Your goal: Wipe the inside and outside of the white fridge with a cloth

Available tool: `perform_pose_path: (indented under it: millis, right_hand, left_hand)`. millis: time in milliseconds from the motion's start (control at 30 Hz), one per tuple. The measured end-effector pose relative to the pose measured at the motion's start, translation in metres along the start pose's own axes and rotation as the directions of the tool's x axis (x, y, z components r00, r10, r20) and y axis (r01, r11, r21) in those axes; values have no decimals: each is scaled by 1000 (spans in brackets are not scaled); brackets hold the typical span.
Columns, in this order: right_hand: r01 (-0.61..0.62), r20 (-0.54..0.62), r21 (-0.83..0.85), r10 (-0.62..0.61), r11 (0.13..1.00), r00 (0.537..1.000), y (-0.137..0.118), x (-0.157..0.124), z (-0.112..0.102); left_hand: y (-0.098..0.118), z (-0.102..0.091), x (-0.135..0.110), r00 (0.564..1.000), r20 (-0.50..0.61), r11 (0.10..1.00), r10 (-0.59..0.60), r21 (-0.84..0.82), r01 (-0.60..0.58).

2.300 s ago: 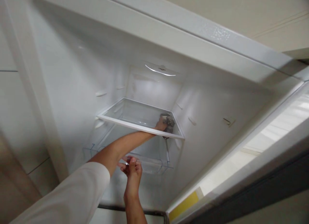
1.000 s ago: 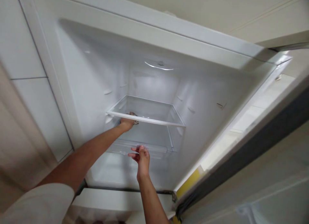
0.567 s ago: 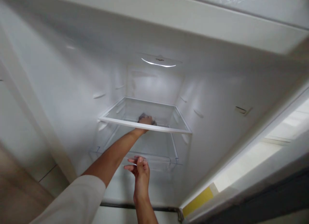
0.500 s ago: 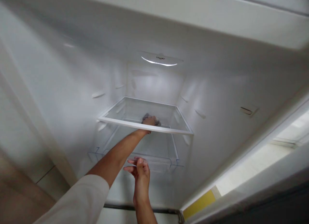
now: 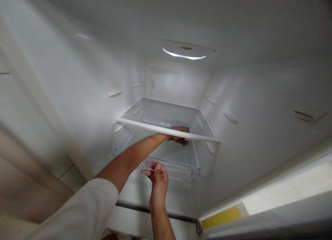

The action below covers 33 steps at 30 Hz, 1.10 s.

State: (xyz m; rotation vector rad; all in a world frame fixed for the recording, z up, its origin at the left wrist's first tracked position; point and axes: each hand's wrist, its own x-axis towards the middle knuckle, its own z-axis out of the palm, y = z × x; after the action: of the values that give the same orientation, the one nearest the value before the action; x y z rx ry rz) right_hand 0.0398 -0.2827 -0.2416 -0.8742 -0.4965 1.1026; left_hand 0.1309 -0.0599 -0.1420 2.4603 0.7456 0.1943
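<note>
Inside a white fridge, my left hand (image 5: pixel 178 130) is reached in under the upper glass shelf (image 5: pixel 145 125) and shows partly through the glass. It is closed on a crumpled dark grey cloth (image 5: pixel 184 142), which lies against the clear lower drawer (image 5: pixel 193 169); the fingers are partly hidden. My right hand (image 5: pixel 158 178) is at the front of that drawer, thumb toward me and fingers bent around its clear front edge. The drawer has bluish rims and is see-through, so its exact outline is hard to tell.
A lamp cover (image 5: pixel 185 51) is on the fridge ceiling. Shelf ledges (image 5: pixel 230 117) stick out from both side walls. The white shelf front rim crosses above my left forearm. A yellow label (image 5: pixel 221 217) is at the lower right, near the door side.
My left hand has moved the cloth to the right along the clear drawer. My right hand stays at the drawer's front edge. The view has shifted a little.
</note>
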Motion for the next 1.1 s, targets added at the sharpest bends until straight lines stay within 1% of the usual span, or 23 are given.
perform_pose_path:
  millis: [133, 267, 333, 367, 467, 533, 633, 767, 833, 933, 1000, 1100]
  right_hand:
    - [10, -2, -23, -10, 1000, 1000, 0, 2, 1]
    - [26, -39, -33, -28, 999, 999, -4, 2, 4]
    - [26, -56, -44, -29, 999, 998, -7, 1, 6]
    - [25, -62, -53, -29, 998, 998, -8, 1, 7]
    - [38, -75, -86, -45, 996, 996, -8, 1, 8]
    - [52, -85, -101, -61, 993, 994, -6, 2, 7]
    - [58, -92, -99, -68, 993, 993, -5, 2, 8]
    - [47, -95, -80, -54, 996, 994, -6, 1, 9]
    - [52, -98, -80, -59, 995, 993, -6, 0, 10]
    - [57, -94, -91, -66, 994, 993, -7, -1, 10]
    - [51, -97, -88, -60, 995, 993, -8, -1, 8]
    - [35, -149, -64, -45, 997, 988, -10, 2, 4]
  left_hand:
    - [9, 6, -27, 986, 132, 995, 101, -33, -98]
    - [21, 10, -62, 946, 265, 980, 188, -109, -164]
    - [23, 11, -82, 936, 286, 976, 203, -138, -170]
    - [22, 12, -93, 939, 279, 976, 199, -146, -164]
    - [13, 11, -125, 968, 210, 986, 135, -128, -110]
    - [3, 5, -145, 985, 160, 995, 70, -80, -58]
    - [-14, -12, -171, 993, 110, 999, -38, 41, 34]
    - [-31, -38, -197, 978, 40, 953, -203, 240, 188]
    - [-34, -44, -203, 960, -19, 906, -280, 326, 271]
    - [-35, -43, -202, 927, -125, 834, -353, 406, 373]
    - [-36, -40, -197, 906, -202, 802, -372, 422, 423]
    - [-42, -38, -186, 867, -306, 779, -393, 391, 491]
